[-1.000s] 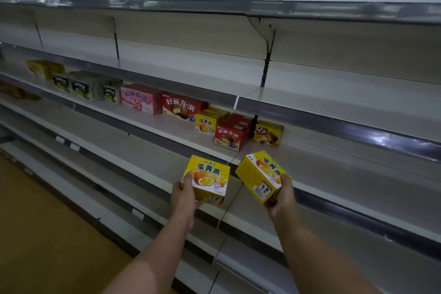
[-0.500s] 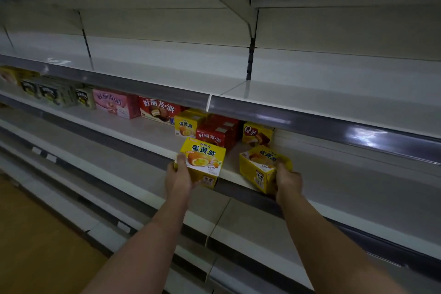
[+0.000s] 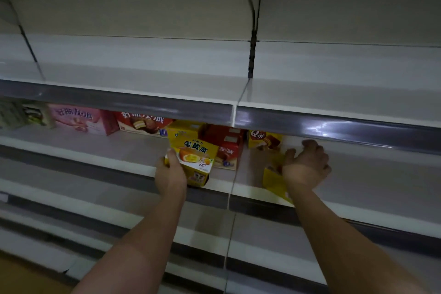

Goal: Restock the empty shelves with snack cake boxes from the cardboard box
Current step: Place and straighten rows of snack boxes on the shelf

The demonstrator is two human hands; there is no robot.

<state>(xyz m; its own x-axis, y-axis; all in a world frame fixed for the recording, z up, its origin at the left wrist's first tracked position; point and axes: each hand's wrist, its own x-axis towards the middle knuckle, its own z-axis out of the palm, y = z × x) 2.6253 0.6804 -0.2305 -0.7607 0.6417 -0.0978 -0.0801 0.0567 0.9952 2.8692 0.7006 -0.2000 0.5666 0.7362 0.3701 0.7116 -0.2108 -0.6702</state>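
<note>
Now both hands reach onto the pale metal shelf (image 3: 119,150) at mid-frame. Left hand (image 3: 170,175) grips a yellow cardboard snack cake box (image 3: 195,160) with an egg-yolk pie picture, held at the shelf's front edge just before the red boxes (image 3: 226,148). Right hand (image 3: 306,166), right of centre, curls over a second yellow box (image 3: 274,180) lying tilted on the shelf, mostly hidden beneath it. Further left stands a pink box (image 3: 81,118).
</note>
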